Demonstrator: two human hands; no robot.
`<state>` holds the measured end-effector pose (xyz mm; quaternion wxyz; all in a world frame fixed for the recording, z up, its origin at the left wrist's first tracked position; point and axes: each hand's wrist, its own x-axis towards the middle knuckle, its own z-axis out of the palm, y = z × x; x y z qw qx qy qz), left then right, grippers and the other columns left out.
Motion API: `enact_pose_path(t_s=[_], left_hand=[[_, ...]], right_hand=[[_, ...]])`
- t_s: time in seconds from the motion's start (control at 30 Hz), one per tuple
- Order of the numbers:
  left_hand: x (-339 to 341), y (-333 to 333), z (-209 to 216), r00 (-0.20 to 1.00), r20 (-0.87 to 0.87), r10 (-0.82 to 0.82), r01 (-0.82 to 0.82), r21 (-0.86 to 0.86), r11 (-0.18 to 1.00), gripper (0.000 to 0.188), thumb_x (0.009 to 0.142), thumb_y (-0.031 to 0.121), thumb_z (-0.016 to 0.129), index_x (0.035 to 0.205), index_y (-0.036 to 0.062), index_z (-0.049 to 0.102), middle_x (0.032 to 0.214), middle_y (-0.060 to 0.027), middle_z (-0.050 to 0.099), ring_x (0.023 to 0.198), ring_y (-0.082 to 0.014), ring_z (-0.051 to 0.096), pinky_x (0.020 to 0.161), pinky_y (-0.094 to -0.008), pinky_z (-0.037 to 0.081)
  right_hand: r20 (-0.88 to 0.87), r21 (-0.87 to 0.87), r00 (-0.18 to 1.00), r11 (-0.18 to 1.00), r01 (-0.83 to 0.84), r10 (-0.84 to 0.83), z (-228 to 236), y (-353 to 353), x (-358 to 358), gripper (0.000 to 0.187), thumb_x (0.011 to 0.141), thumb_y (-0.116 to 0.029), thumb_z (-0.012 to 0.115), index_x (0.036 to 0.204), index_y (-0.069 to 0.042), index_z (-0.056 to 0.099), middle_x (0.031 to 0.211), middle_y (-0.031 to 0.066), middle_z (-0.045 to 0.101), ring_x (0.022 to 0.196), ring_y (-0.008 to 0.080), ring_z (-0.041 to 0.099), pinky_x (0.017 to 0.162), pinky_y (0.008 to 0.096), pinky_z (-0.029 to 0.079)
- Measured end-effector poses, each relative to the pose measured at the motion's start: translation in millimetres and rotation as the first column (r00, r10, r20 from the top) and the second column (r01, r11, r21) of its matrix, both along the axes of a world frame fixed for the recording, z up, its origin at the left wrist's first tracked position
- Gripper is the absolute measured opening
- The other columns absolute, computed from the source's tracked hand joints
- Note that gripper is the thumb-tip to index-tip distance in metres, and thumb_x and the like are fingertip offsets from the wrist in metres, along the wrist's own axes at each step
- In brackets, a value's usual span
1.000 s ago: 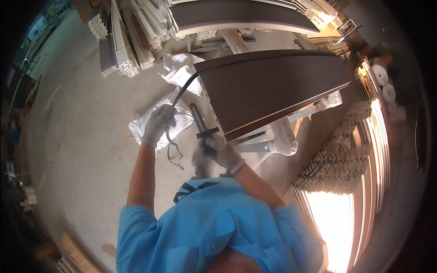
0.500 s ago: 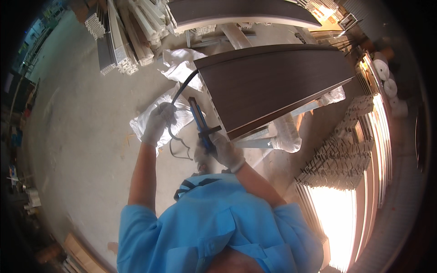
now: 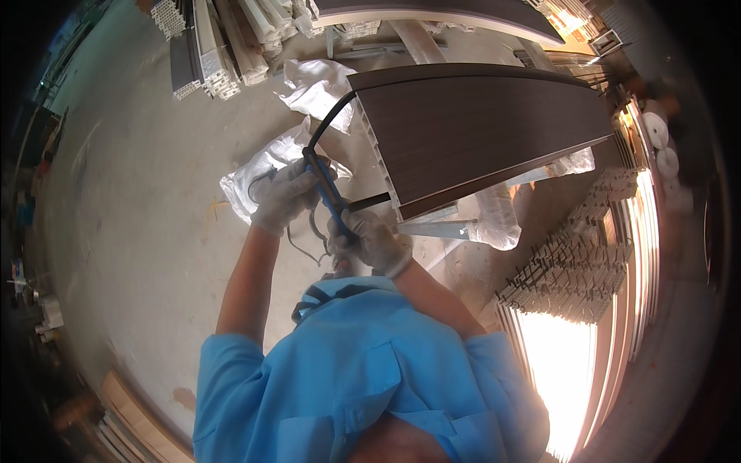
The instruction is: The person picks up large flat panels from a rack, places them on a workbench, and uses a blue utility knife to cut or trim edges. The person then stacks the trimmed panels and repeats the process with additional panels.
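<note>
- The left hand [image 3: 284, 197], in a pale work glove, is curled closed at the far end of a slim blue hand tool [image 3: 333, 197], apparently gripping a long black flexible strap [image 3: 330, 115]; the glove hides the exact hold.
- The right hand [image 3: 376, 239], gloved alike, is wrapped around the tool's near end, in front of the person's blue shirt [image 3: 340, 355].
- Half a second earlier, the left hand held the strap apart from the tool. Now the tool's far end meets it, and both hands work close together.
- That shift, by all appearances, brings strap and tool into use as one rather than as two separate pieces.
- The strap runs from the near left corner of a stack of broad, dark brown panels [image 3: 486, 127] to the tool, its loose tail dangling below the left hand.
- A short black piece spans tool and stack edge; whether bar or strap is unclear.
- Beneath the stack, a plastic-wrapped support [image 3: 494, 220]; beyond the left hand, crumpled white sacking [image 3: 316, 83] on the concrete floor [image 3: 147, 231].
</note>
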<state>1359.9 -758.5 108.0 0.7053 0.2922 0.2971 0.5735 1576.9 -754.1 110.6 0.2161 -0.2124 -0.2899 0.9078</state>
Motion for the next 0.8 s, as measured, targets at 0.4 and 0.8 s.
enact_pose_path(t_s=[0.4, 0.8], left_hand=[[2.4, -1.2, 3.5, 0.995, -0.096, -0.031, 0.027, -0.042, 0.999, 0.053, 0.084, 0.034, 0.079, 0.123, 0.0049, 0.059, 0.103, -0.005, 0.069, 0.075, -0.0098, 0.062, 0.063, -0.0232, 0.051], [6.1, 1.4, -0.9, 0.992, 0.11, 0.057, -0.055, -0.023, 0.998, 0.044, 0.09, 0.029, 0.072, 0.124, 0.0045, 0.057, 0.107, -0.0074, 0.067, 0.085, -0.0145, 0.067, 0.072, -0.0294, 0.056]], right_hand=[[0.085, 0.055, 0.995, 0.997, 0.045, -0.049, 13.4, -5.4, -0.3, 0.03, 0.104, -0.038, 0.05, 0.107, -0.008, 0.055, 0.078, 0.0019, 0.057, 0.059, 0.0067, 0.051, 0.05, 0.0219, 0.04], [-0.054, 0.043, 0.997, 0.998, -0.049, 0.051, 14.2, -3.8, 9.5, 0.033, 0.104, -0.032, 0.05, 0.124, -0.005, 0.051, 0.099, 0.0074, 0.063, 0.079, 0.0115, 0.063, 0.066, 0.0266, 0.051]])
